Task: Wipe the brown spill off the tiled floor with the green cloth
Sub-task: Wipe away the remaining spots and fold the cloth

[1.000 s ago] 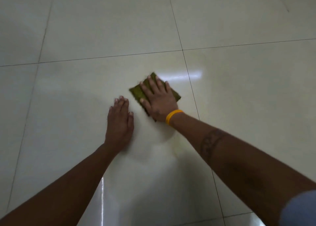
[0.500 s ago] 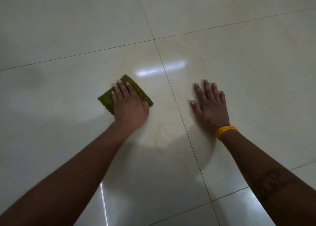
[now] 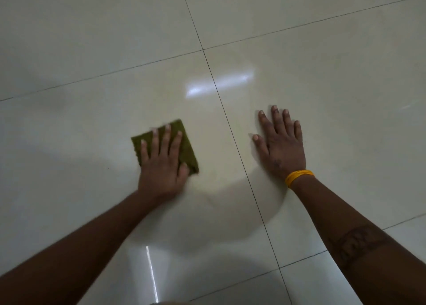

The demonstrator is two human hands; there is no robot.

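Note:
A folded green cloth (image 3: 189,151) lies flat on the cream tiled floor (image 3: 92,51), left of a dark grout line. My left hand (image 3: 161,166) presses down on it with fingers spread and the thumb at its near right corner. The cloth's far edge looks blurred. A faint brownish smear (image 3: 207,199) shows on the tile just right of my left wrist, within a dull damp-looking patch. My right hand (image 3: 282,148), with a yellow band at the wrist, rests flat on the neighbouring tile to the right, palm down and holding nothing.
Glossy tiles run in every direction, crossed by thin dark grout lines (image 3: 239,154). A bright light reflection (image 3: 219,84) lies beyond the hands, and a thin one sits near the bottom edge. Both my forearms reach in from the lower corners.
One second ago my right hand pressed the cloth and my left lay on the floor. The cloth passed to my left hand; my right hand moved onto the right tile. The cloth has since turned slightly.

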